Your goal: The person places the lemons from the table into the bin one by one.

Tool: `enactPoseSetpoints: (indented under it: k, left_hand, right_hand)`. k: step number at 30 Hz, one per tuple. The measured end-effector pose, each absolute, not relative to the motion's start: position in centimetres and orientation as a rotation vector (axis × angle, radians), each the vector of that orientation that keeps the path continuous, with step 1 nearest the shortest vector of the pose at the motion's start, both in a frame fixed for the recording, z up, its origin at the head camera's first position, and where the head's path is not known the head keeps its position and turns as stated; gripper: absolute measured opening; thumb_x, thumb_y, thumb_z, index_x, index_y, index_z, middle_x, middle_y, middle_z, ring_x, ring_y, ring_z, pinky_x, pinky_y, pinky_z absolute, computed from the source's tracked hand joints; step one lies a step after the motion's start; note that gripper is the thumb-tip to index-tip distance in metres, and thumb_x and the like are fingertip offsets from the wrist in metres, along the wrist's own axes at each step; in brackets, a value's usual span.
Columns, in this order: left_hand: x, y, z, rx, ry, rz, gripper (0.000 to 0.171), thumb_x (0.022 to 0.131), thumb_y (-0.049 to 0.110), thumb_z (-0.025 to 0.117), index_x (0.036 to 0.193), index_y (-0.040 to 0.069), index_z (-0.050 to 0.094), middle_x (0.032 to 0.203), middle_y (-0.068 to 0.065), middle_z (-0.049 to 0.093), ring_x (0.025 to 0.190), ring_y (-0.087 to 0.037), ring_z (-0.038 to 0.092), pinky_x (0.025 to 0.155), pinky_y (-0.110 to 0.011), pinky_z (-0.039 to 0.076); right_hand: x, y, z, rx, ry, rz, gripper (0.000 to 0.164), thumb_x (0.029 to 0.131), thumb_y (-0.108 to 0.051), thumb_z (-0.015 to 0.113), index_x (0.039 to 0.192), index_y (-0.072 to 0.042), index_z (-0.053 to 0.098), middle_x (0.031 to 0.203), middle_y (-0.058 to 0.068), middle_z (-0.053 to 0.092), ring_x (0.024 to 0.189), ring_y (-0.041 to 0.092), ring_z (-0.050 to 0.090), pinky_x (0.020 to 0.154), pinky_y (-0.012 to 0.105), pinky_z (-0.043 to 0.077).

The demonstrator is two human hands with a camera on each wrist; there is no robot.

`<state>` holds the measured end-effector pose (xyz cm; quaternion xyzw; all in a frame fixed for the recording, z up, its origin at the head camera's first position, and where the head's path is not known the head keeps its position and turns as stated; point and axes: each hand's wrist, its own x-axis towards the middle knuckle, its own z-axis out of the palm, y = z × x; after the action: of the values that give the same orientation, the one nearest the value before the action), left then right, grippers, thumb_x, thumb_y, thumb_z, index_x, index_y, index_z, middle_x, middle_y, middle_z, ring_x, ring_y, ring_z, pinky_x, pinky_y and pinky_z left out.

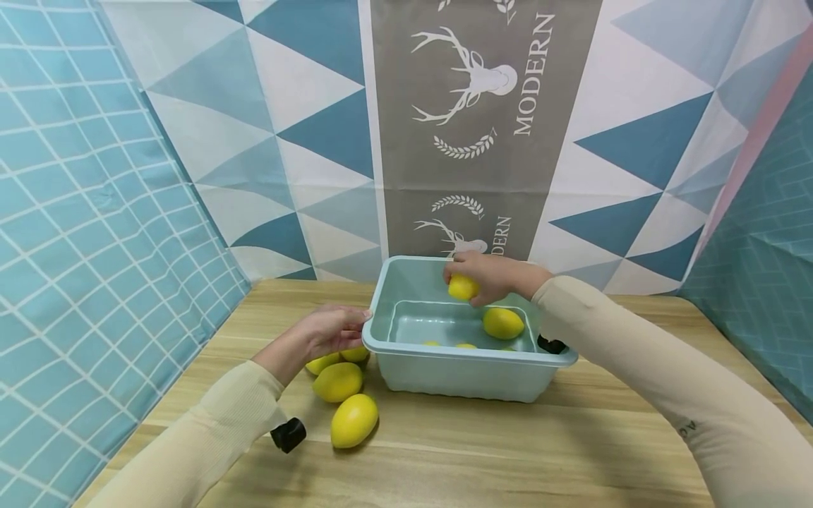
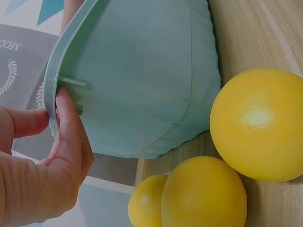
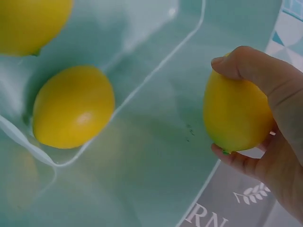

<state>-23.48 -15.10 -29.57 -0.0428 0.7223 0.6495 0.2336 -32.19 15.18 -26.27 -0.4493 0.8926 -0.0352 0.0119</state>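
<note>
A pale green plastic basin (image 1: pixel 466 377) stands on the wooden table. My left hand (image 1: pixel 332 330) pinches its left rim, thumb on the inner side and fingers under the outer edge in the left wrist view. Above the inside of the basin, my right hand (image 1: pixel 485 275) grips a yellow lemon (image 3: pixel 238 111) between thumb and fingers. Another lemon (image 1: pixel 503 323) lies in the basin's right part, and the tops of several more show behind the front wall. Outside, below my left hand, several lemons (image 1: pixel 338 382) are grouped beside the basin, with one lemon (image 1: pixel 353 421) nearest me.
The wooden table (image 1: pixel 483 458) reaches back to a patterned wall cloth (image 1: pixel 317 141) with triangles and deer heads. A blue checked cloth (image 1: pixel 76 233) hangs along the left side, and a teal one (image 1: pixel 756 282) along the right. Black wrist cameras sit under both sleeves.
</note>
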Motion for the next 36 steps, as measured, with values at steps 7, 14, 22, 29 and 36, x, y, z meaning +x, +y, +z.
enactPoseSetpoints:
  k: [7,14,22,29,36]
  left_hand:
    - [-23.4,-15.0,-29.6,-0.11,1.978,1.791,0.043,0.099,0.019,0.053,0.132,-0.008,0.047,0.097,-0.004,0.061,0.079,-0.01,0.061,0.073,-0.018,0.058]
    - [-23.3,-14.9,-29.6,-0.116,1.985,1.784,0.045,0.099,0.02,0.054,0.134,-0.007,0.046,0.099,-0.006,0.063,0.079,-0.01,0.062,0.073,-0.019,0.058]
    - [-23.3,-14.7,-29.5,-0.116,2.006,1.781,0.043,0.099,0.02,0.054,0.132,-0.008,0.048,0.097,-0.005,0.064,0.079,-0.01,0.062,0.073,-0.019,0.058]
    - [-23.4,-14.8,-29.5,-0.112,2.008,1.779,0.042,0.099,0.019,0.053,0.13,-0.008,0.049,0.098,-0.006,0.063,0.079,-0.01,0.063,0.074,-0.02,0.059]
    - [-23.3,-14.9,-29.6,-0.115,2.002,1.782,0.041,0.099,0.019,0.052,0.13,-0.007,0.048,0.094,-0.004,0.062,0.079,-0.01,0.062,0.074,-0.019,0.058]
  right_hand:
    - [-32.4,15.0,-27.1,-1.351,2.746,-0.062,0.049,0.072,-0.009,0.078,0.115,-0.015,0.056,0.109,0.005,0.053,0.1,0.022,0.05,0.09,0.04,0.049]
    - [-32.3,15.1,-27.7,-1.331,2.719,-0.026,0.047,0.072,-0.009,0.077,0.114,-0.014,0.056,0.105,0.006,0.054,0.096,0.022,0.05,0.088,0.038,0.048]
    - [-32.1,15.1,-27.5,-1.272,2.684,-0.022,0.051,0.073,-0.008,0.078,0.118,-0.011,0.055,0.121,0.015,0.055,0.111,0.032,0.054,0.098,0.046,0.049]
    - [-31.7,15.3,-26.0,-1.185,2.664,-0.023,0.05,0.076,-0.01,0.077,0.121,-0.009,0.055,0.129,0.014,0.054,0.119,0.034,0.054,0.101,0.047,0.048]
    - [-31.0,15.9,-24.8,-1.126,2.67,-0.002,0.048,0.078,-0.014,0.078,0.121,-0.01,0.056,0.127,0.018,0.055,0.116,0.033,0.054,0.098,0.048,0.049]
